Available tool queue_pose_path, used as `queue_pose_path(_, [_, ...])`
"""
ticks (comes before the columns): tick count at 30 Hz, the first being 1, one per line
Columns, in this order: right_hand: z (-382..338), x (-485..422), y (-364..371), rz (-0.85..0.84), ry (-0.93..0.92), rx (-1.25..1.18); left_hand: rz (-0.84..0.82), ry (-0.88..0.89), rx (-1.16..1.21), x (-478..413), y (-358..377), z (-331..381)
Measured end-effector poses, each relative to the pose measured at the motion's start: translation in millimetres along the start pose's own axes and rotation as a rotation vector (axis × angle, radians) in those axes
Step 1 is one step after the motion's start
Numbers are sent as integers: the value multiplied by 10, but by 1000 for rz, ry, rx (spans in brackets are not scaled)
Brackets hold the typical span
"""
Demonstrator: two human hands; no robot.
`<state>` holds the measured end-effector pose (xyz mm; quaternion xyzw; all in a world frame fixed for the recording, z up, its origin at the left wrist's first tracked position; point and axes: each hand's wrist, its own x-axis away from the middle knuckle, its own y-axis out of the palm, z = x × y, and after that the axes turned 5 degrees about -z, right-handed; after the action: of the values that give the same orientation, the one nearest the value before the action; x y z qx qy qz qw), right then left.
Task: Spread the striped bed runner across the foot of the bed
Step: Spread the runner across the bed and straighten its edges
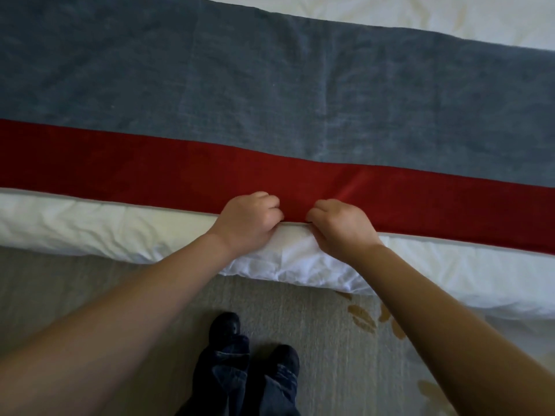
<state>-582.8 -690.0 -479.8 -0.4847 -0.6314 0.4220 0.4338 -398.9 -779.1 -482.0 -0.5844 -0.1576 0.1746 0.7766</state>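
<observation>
1. Dark shoes (225, 328) planted on beige carpet (315, 325), right at the bed's (90, 223) foot edge.
2. Left hand (249, 220) and right hand (339, 223), side by side, each grip curled tight on the striped bed runner's (270, 100) red near hem.
3. Beyond, its blue-grey band lies spread across the bed.

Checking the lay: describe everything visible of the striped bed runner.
The striped bed runner is soft, velvety-looking cloth: a wide grey-blue band, a narrower red band nearest the person, pale piping on that edge. It lies across the white bedding, faintly creased. The left hand and right hand pinch its near edge side by side.
</observation>
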Motion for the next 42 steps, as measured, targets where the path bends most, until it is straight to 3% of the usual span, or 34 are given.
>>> queue_pose_path(8, [93,235,-34,78,80,42,36,-76,40,62,-30,55])
queue_pose_path(15, [260,460,-91,73,15,115,-91,-128,7,9,-45,141])
queue_pose_path(25, [850,1059,-119,164,328,237,-133,7,64,-582,194,830])
queue_pose_path(30, [970,1152,-101,211,326,234,-161,22,36,-853,226,1182])
queue_pose_path(38, [995,1275,-169,74,332,145,-189,61,-48,-832,278,1297])
queue_pose_path(42, [1025,1378,-176,-43,468,151,-175,-52,22,-696,241,1101])
